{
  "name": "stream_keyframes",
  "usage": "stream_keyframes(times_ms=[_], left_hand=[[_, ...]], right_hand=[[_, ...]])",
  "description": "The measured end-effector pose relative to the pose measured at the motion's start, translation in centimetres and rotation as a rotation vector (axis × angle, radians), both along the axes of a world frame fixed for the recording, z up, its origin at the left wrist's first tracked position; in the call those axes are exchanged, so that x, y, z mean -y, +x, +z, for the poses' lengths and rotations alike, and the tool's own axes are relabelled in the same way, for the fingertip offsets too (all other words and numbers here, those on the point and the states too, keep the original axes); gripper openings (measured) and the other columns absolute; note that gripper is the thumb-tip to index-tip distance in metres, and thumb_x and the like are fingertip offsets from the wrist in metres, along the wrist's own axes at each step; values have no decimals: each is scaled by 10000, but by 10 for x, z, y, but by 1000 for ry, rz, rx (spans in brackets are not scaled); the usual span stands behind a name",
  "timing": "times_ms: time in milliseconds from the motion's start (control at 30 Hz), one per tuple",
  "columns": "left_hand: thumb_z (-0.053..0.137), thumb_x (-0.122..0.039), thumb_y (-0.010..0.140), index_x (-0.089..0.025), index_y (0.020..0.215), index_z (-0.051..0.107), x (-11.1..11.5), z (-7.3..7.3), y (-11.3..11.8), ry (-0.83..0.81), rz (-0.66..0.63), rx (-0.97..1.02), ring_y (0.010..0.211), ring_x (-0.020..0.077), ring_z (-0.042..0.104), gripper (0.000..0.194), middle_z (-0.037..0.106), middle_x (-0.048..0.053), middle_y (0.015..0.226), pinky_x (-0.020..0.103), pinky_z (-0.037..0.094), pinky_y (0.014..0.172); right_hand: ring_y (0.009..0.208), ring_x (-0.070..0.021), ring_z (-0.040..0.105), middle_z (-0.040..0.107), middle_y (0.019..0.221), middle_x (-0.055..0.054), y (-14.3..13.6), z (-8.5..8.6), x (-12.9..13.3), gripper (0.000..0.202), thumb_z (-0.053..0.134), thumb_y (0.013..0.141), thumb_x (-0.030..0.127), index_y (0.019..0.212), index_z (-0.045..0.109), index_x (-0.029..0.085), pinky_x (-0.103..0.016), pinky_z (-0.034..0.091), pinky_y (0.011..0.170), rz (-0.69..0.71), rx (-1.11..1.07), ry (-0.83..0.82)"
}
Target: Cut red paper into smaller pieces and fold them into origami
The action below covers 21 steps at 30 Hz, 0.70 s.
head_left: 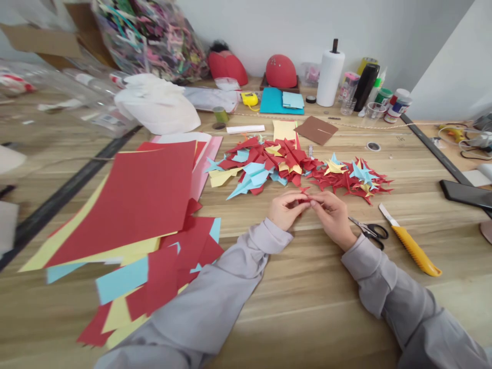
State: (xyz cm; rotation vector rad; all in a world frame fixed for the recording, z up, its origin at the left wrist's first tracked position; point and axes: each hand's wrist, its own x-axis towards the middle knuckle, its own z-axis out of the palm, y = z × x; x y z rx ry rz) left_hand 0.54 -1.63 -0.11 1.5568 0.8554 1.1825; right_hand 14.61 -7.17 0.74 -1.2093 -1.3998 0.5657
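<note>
My left hand (pixel 287 209) and my right hand (pixel 331 215) meet at the middle of the wooden table, fingers pinched on a small folded red paper (pixel 304 199). Most of that paper is hidden by the fingertips. Just beyond my hands lies a pile of folded red, blue and yellow papers (pixel 253 175). To its right sits a second heap of pointed, star-like folded pieces (pixel 348 175). Large red sheets (pixel 134 200) lie over yellow ones on the left, with smaller red, blue and yellow cut pieces (pixel 122 279) nearer my left sleeve.
Black-handled scissors (pixel 373 231) and a yellow-handled knife (pixel 415 248) lie right of my right hand. A phone (pixel 466 193) rests at the far right. Along the back stand a white roll (pixel 330 77), bottles and red domes (pixel 280 72). A brown sheet (pixel 316 130) lies before them.
</note>
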Motion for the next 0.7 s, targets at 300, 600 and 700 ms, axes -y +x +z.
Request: stream_keyframes(times_ms=[300, 600, 700], left_hand=[[732, -338, 719, -158, 797, 747, 4, 2, 3, -106, -63, 50, 552, 121, 604, 196, 702, 79, 896, 246, 505, 500], [717, -348, 744, -169, 803, 740, 2, 0, 2, -28, -46, 5, 582, 125, 595, 190, 693, 70, 846, 248, 488, 542], [699, -341, 766, -171, 814, 741, 2, 0, 2, 4, -66, 0, 620, 129, 594, 182, 670, 71, 863, 248, 495, 564]], right_hand=[[788, -172, 649, 707, 897, -46, 0, 1, 0, 159, 613, 864, 335, 911, 732, 241, -286, 522, 634, -14, -43, -41], [655, -144, 603, 674, 769, -23, 2, -2, -1, 188, 636, 823, 384, 801, 684, 204, -251, 469, 556, -73, -73, -138], [642, -140, 589, 660, 743, -15, 3, -1, -1, 181, 631, 822, 374, 787, 674, 202, -253, 461, 559, -77, -74, -146]])
